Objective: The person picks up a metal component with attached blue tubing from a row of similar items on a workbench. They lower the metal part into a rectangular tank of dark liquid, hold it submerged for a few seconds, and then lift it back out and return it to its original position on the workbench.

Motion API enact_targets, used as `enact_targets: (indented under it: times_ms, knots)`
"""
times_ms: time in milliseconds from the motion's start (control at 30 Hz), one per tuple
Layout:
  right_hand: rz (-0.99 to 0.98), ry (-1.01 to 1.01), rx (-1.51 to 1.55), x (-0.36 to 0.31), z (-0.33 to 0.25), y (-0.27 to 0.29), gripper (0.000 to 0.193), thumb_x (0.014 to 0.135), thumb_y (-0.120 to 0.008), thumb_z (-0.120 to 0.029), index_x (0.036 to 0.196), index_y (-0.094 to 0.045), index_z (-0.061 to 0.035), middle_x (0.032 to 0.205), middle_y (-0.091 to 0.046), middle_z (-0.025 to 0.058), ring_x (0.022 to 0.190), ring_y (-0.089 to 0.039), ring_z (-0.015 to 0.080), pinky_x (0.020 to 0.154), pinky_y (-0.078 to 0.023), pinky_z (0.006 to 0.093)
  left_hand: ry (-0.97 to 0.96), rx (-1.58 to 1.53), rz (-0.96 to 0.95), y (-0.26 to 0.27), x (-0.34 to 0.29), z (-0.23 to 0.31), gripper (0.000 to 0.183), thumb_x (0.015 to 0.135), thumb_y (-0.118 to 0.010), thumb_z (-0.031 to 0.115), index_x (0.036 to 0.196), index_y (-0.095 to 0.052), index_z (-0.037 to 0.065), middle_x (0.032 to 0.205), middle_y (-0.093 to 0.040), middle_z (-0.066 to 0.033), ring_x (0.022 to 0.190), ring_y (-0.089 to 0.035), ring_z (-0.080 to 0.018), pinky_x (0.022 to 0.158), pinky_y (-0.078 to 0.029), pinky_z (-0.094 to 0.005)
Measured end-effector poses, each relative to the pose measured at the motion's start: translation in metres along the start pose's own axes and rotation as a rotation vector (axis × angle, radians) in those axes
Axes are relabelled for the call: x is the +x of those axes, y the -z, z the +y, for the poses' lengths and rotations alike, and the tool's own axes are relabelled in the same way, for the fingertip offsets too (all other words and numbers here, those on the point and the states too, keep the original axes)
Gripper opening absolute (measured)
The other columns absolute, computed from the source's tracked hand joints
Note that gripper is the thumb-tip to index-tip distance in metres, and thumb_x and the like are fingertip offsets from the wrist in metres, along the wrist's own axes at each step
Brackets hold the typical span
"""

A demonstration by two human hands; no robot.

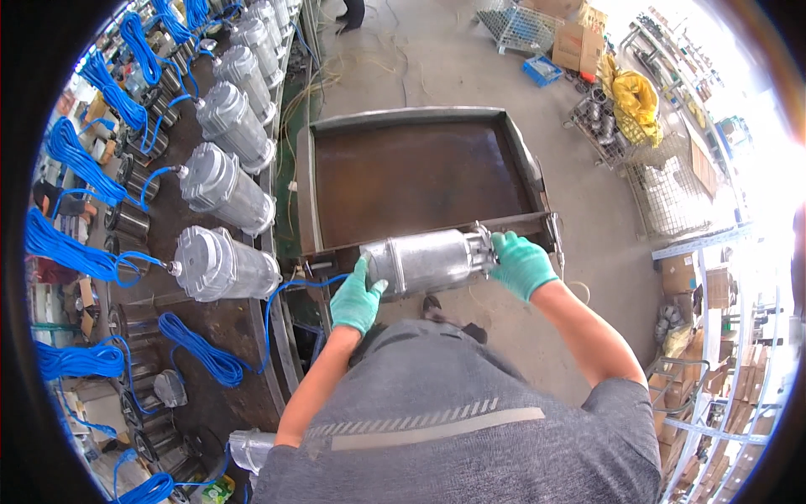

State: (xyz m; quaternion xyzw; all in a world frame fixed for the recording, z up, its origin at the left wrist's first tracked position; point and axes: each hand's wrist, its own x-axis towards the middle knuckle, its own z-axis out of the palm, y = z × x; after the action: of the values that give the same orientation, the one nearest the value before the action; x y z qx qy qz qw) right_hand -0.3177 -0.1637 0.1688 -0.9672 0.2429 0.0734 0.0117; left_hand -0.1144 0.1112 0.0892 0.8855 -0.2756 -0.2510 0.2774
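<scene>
A silver metal pump body (432, 259) lies sideways in front of me, held at the near edge of a large metal tank (411, 113) with a brown, dark surface inside. My left hand (357, 302), in a green glove, grips its left end, thumb on top and the other fingers partly hidden beneath. At the opposite end, my right hand (522, 265), also green-gloved, is closed round the narrower stepped part. A blue cable (294, 284) runs from near the pump's left end to a coiled bundle (201, 349) on the left bench.
Along the left bench (227, 328) stand several similar silver pump bodies (227, 189) with blue cable coils (80, 252). Wire cages (672, 197), cardboard boxes (578, 46), a blue crate (541, 70) and shelving (714, 302) are to the right. Another person's legs (353, 13) show at the far top.
</scene>
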Motion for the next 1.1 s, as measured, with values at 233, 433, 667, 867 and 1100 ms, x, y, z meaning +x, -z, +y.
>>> enact_targets:
  times_ms: [233, 433, 667, 867, 1100]
  knots:
    - [-0.018, -0.104, 0.180, 0.011, 0.006, -0.044, 0.037, 0.098, -0.055, -0.015, 0.133, -0.056, -0.0051, 0.101, -0.072, 0.0194, 0.080, -0.074, 0.0360, 0.070, -0.059, 0.0468, -0.003, 0.005, -0.020, 0.002, 0.000, 0.008, 0.074, 0.093, -0.075, 0.036, 0.158, -0.040, 0.022, 0.131, -0.067, -0.0219, 0.117, -0.065, -0.0416, 0.099, -0.050, -0.0481]
    - [-0.147, 0.042, 0.035, 0.004, -0.003, -0.003, 0.029, 0.090, -0.071, -0.022, 0.116, -0.067, -0.0072, 0.104, -0.073, 0.0160, 0.090, -0.075, 0.0327, 0.077, -0.060, 0.0434, -0.029, 0.011, 0.037, 0.002, -0.004, -0.003, 0.075, 0.093, -0.075, 0.038, 0.157, -0.041, 0.021, 0.125, -0.069, -0.0251, 0.109, -0.067, -0.0452, 0.095, -0.052, -0.0513]
    - [-0.197, -0.029, -0.103, 0.024, 0.000, 0.002, 0.044, 0.100, -0.054, -0.047, 0.082, -0.076, -0.0130, 0.082, -0.076, 0.0147, 0.083, -0.075, 0.0318, 0.072, -0.058, 0.0457, -0.003, 0.023, 0.000, 0.002, -0.002, 0.008, 0.076, 0.093, -0.075, 0.038, 0.158, -0.039, 0.022, 0.129, -0.068, -0.0213, 0.114, -0.067, -0.0418, 0.099, -0.051, -0.0487]
    - [-0.008, 0.006, -0.091, 0.015, 0.000, 0.001, 0.031, 0.096, -0.062, -0.036, 0.110, -0.077, -0.0122, 0.119, -0.074, 0.0132, 0.091, -0.073, 0.0327, 0.076, -0.059, 0.0445, -0.035, 0.041, 0.034, -0.006, 0.000, -0.002, 0.077, 0.092, -0.076, 0.039, 0.158, -0.039, 0.024, 0.116, -0.071, -0.0258, 0.106, -0.068, -0.0447, 0.094, -0.052, -0.0519]
    - [-0.099, 0.476, -0.354, 0.017, 0.018, 0.019, 0.033, 0.090, -0.069, -0.029, 0.118, -0.073, -0.0123, 0.121, -0.070, 0.0067, 0.101, -0.069, 0.0239, 0.082, -0.056, 0.0362, -0.054, 0.035, 0.052, -0.006, -0.001, -0.003, 0.077, 0.092, -0.076, 0.039, 0.158, -0.040, 0.023, 0.118, -0.071, -0.0254, 0.104, -0.068, -0.0445, 0.092, -0.052, -0.0518]
